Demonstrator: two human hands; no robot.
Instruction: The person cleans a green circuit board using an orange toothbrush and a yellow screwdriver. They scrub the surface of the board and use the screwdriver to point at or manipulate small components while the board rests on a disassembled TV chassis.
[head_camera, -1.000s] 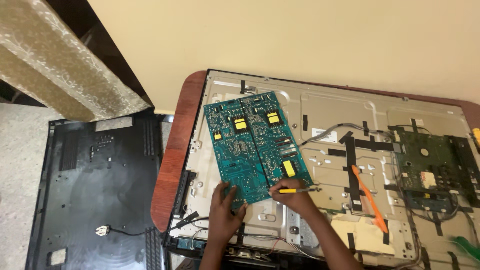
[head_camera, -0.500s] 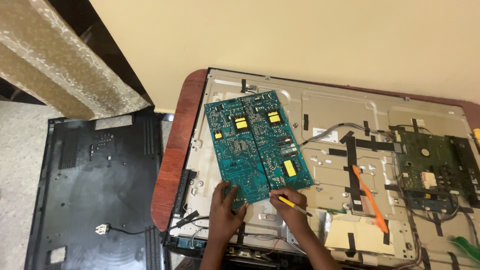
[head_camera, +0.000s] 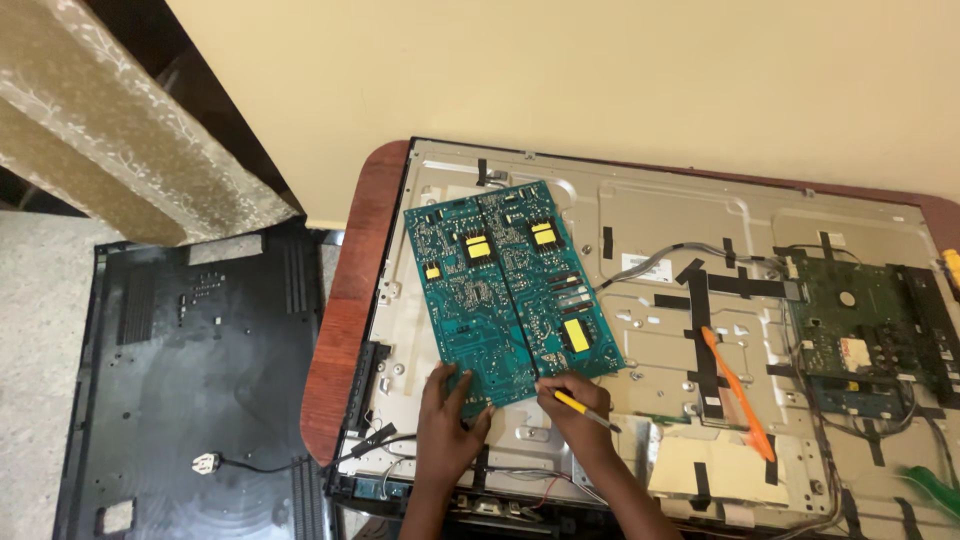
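A large teal circuit board (head_camera: 505, 285) lies solder side up, tilted, on the metal back of an opened flat screen (head_camera: 660, 230). My left hand (head_camera: 447, 425) rests on the board's near edge, fingers spread on the near left corner. My right hand (head_camera: 572, 408) touches the near right edge and holds a thin yellow tool (head_camera: 585, 410) whose tip points right. Yellow blocks dot the board's surface.
An orange pry tool (head_camera: 738, 392) lies on the chassis to the right. A dark green main board (head_camera: 875, 330) with cables sits at the far right. The black plastic back cover (head_camera: 180, 380) lies on the floor at left, with a cable plug (head_camera: 206, 463). The wooden table edge (head_camera: 345, 310) curves in between.
Both hands have stayed at the board's near edge. The right hand shifted slightly left and the yellow tool swung from flat along the edge to angled down-right.
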